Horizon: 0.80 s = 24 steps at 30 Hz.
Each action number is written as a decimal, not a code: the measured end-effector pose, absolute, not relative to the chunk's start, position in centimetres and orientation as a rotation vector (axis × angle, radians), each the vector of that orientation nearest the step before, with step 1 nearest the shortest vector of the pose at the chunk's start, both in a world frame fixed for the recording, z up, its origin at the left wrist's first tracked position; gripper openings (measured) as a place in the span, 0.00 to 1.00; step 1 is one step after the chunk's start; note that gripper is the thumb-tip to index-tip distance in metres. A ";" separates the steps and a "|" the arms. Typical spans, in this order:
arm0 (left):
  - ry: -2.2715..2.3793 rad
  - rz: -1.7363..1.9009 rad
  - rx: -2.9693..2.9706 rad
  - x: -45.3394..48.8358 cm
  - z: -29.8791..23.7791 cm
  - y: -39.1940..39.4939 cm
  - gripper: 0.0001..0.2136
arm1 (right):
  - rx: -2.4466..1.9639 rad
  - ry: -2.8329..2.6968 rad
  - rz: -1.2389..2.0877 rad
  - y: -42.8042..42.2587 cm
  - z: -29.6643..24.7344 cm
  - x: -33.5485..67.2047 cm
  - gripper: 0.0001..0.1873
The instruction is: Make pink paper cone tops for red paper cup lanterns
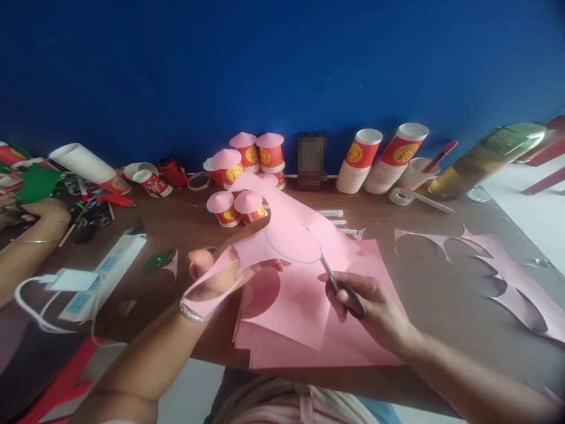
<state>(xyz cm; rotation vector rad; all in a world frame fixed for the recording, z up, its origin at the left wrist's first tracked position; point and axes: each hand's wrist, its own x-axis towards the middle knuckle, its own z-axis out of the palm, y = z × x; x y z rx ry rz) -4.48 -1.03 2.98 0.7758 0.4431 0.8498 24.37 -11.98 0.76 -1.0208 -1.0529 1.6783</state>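
My left hand [212, 274] is closed on a pink paper sheet [286, 241] and holds it up above the table; a circle is drawn on it and one round hole is cut out lower down. My right hand [371, 306] grips black-handled scissors [342, 285], whose blades sit at the right edge of the drawn circle. Under both hands lies a stack of pink paper [326, 335] on the brown table [432, 294].
Red paper cups with pink cone lids [238, 182] stand behind the sheet, stacked cups [379, 156] further right. Pink offcuts [507, 277] lie at the right, a tape roll [401, 196] and bottle [485, 156] beyond. A white power strip [101, 277] and another person's arm [26, 247] are at left.
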 end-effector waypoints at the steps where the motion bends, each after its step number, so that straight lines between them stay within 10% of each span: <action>1: 0.432 0.864 0.782 -4.1 2.7 -0.8 0.46 | -1.018 -1.050 1.668 -12.0 0.7 24.4 0.23; 9: 0.338 0.943 0.941 -2.3 1.9 -2.6 0.36 | -1.052 -1.092 1.588 -12.2 1.0 24.4 0.22; 16: 0.652 1.283 1.408 -2.5 3.6 -3.6 0.48 | -1.025 -1.117 1.536 -12.0 1.3 24.4 0.19; 21: 0.974 1.783 2.247 -3.9 4.9 -6.3 0.38 | -1.052 -1.139 1.515 -12.1 1.7 24.2 0.20; 24: 0.573 1.340 2.645 -3.2 5.8 -9.5 0.25 | -1.085 -1.144 1.501 -12.2 1.7 24.2 0.22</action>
